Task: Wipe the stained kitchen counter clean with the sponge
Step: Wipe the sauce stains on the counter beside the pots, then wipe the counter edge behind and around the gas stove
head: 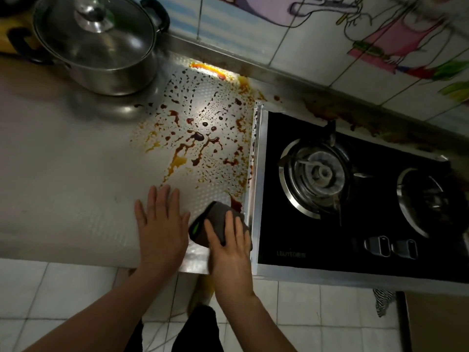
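Note:
A steel kitchen counter (63, 186) carries a wide splatter of dark brown and orange stains (200, 138), reaching from the back wall almost to the front edge. A grey-brown sponge (217, 219) with a green mark lies on the counter near the front, beside the stove's metal rim. My right hand (229, 250) presses flat on top of the sponge, fingers stretched over it. My left hand (161, 224) rests flat on the counter just left of the sponge, fingers straight, below the stains. A dark blot (237, 204) sits right at the sponge's far edge.
A large steel pot with a glass lid (99, 39) stands at the back left, close to the stains. A black two-burner gas stove (355, 194) fills the right side. A tiled wall runs behind. The tiled floor shows below the counter's front edge.

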